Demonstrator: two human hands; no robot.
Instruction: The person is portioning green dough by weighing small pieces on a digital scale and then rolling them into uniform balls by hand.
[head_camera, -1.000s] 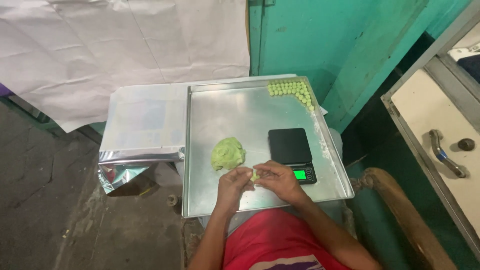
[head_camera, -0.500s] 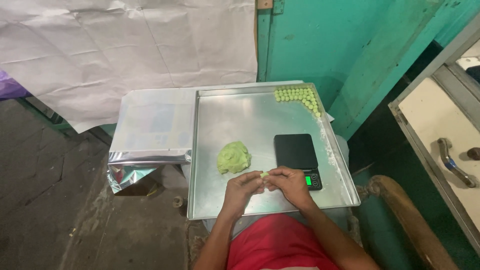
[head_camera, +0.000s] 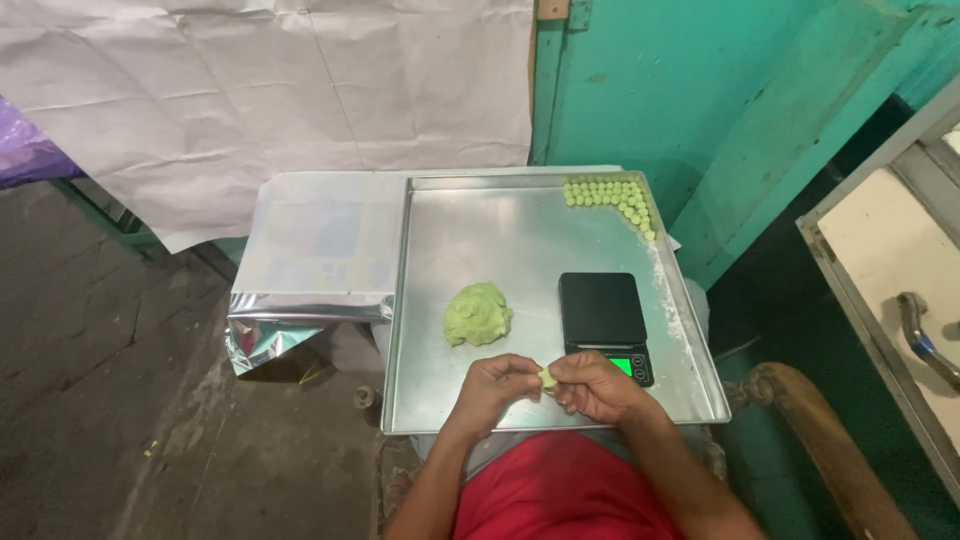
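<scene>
Over the near edge of a metal tray (head_camera: 520, 230), my left hand (head_camera: 497, 385) and my right hand (head_camera: 592, 385) meet, both pinching a small piece of pale green dough (head_camera: 547, 377) between the fingertips. A larger lump of green dough (head_camera: 478, 313) lies on the tray just beyond my left hand. A black digital scale (head_camera: 604, 312) with a lit green display sits right beside my right hand. Several small green dough balls (head_camera: 610, 198) are lined up in the tray's far right corner.
A shiny silver foil bag (head_camera: 310, 260) lies left of the tray. White paper hangs on the wall behind, a teal wall stands at the right. A curved wooden chair arm (head_camera: 820, 440) is at the lower right, and a metal-framed surface with a handle (head_camera: 925, 335) beyond it.
The view has shifted a little, so the tray sits more to the right and lower. My hands stay together at the tray's near edge, working the small dough piece.
</scene>
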